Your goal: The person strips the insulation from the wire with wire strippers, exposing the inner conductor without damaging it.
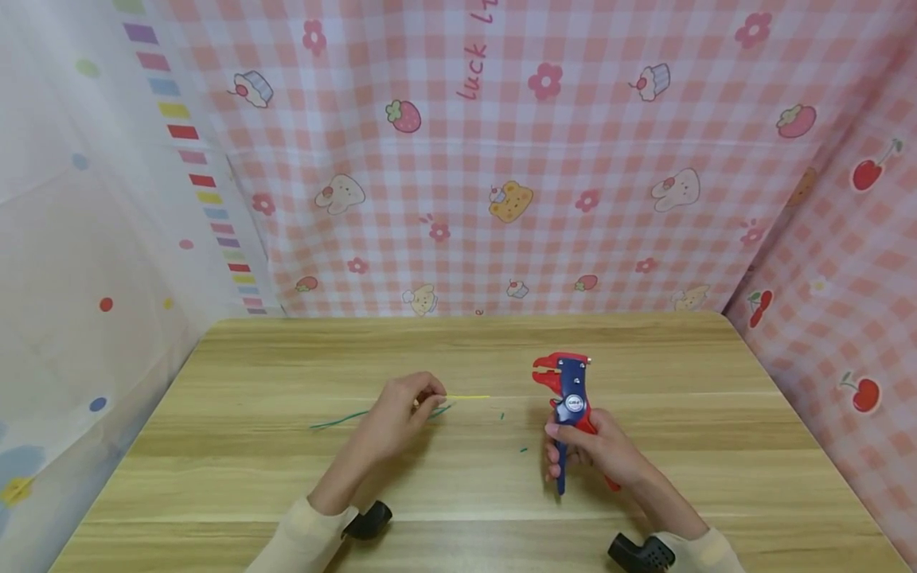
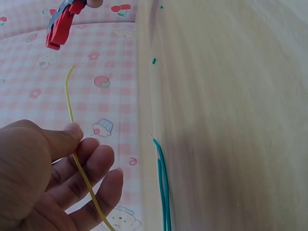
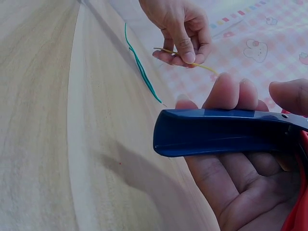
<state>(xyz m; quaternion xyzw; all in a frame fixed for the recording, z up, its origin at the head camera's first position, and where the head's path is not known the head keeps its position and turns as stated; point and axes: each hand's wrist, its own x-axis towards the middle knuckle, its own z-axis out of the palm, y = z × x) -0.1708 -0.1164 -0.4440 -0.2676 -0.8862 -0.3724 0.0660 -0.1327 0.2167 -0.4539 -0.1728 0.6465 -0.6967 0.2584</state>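
Left hand [image 1: 404, 407]: thumb and forefinger closed together in a pinch on a yellow wire [image 2: 68, 96]; the other fingers loosely bent and slightly spread. Wire passes under the thumb tip; a short, gently curved length sticks out beyond the fingertips, the rest runs down across the other fingers. In the head view the free end points right, toward the tool, with a clear gap between

Right hand [image 1: 603, 450]: fingers curled round the handles of a red-and-blue wire stripper [image 1: 573, 407], thumb across the blue handle. Tool held upright, head up, red jaws parted and facing left; nothing seen between them

Just beyond the left fingers, lower: two green wires [image 2: 162, 192] lying on the wooden table [image 1: 458, 485], side by side, thin bare ends showing; in the head view the hand partly covers them

Between the hands: two small green scraps [image 1: 502, 416] on the wood, apart from each other

Further out: pink checked cloth [image 1: 501, 143] hanging behind the table's far edge
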